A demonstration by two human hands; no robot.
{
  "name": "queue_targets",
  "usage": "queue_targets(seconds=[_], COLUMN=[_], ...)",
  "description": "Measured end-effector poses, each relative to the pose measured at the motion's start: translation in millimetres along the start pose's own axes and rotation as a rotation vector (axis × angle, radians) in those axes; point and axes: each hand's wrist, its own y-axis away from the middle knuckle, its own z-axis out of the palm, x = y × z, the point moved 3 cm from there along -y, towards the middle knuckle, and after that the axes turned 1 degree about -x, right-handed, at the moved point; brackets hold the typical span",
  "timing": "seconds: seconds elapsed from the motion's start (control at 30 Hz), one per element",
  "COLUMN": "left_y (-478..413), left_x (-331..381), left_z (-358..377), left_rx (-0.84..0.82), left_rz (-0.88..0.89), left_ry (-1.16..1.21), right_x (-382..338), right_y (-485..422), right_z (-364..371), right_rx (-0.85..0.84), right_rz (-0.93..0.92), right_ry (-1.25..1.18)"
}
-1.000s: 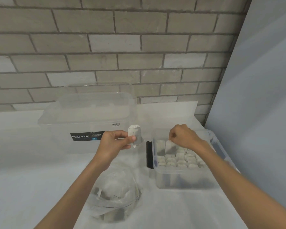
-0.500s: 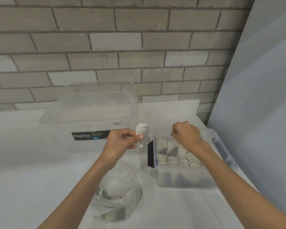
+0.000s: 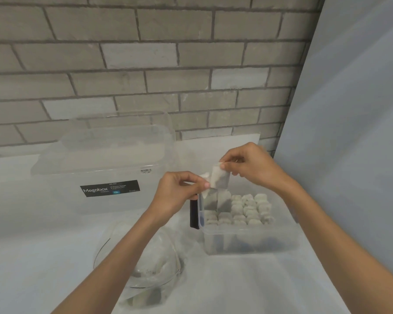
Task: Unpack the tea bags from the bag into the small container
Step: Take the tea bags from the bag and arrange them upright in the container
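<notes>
Tea bag (image 3: 218, 180) hangs between your two hands above the small container (image 3: 247, 243): your left hand (image 3: 177, 191) pinches its lower left edge, your right hand (image 3: 250, 165) its top corner. Your plastic bag (image 3: 145, 264) lies on the surface (image 3: 43, 268).

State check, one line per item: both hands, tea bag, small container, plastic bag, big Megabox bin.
left hand: pinching the tea bag's lower left edge
right hand: pinching the tea bag's top corner
tea bag: held in the air over the small container
small container: open, rows of tea bags inside
plastic bag: lying on the table, some tea bags left inside
Megabox bin: lid on
</notes>
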Motion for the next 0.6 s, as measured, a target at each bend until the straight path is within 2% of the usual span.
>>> queue_targets(seconds=[0.07, 0.2, 0.4, 0.6], left_y=[-0.5, -1.3, -1.5, -0.4], left_x=[-3.0, -5.9, -5.5, -9.4], left_z=[-1.8, -6.2, -10.3, -12.9], left_rx=[0.011, 0.046, 0.09, 0.082], left_rz=[-0.008, -0.025, -0.032, -0.035], left_ry=[-0.015, -0.024, -0.011, 0.028], right_x=[18.8, 59.6, 96.1, 104.2], right_y=[-1.0, -0.9, -5.6, -8.5], right_z=[-3.7, 11.3, 44.1, 59.1], right_rx=[0.015, -0.097, -0.187, -0.16], right_rz=[0.032, 0.135, 0.214, 0.231], right_ry=[0.116, 0.253, 0.299, 0.377])
